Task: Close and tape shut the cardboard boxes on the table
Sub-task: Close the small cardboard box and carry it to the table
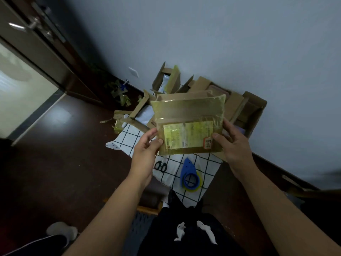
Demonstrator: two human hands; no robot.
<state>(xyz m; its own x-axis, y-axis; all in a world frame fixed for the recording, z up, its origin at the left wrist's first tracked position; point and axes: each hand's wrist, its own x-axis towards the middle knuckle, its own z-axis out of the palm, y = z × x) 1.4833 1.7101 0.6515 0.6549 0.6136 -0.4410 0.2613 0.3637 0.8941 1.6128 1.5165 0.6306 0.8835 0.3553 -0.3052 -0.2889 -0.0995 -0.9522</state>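
While held up, taped box [188, 124] (apparently shut), both hands.

Box [188, 124] I'm holding: brown cardboard, matt, wrapped in glossy yellowish plastic tape, wrinkled at corners; paper label under the tape. Tape dispenser [190, 174]: smooth blue plastic, roll of shiny yellowish tape. Tablecloth [129, 139]: white cloth, dark grid, matt. Open boxes [239, 106] behind: plain rough cardboard. Floor [64, 145]: dark wood look, glossy. Door handle [35, 23]: shiny metal. Wall [221, 43]: matt paint.
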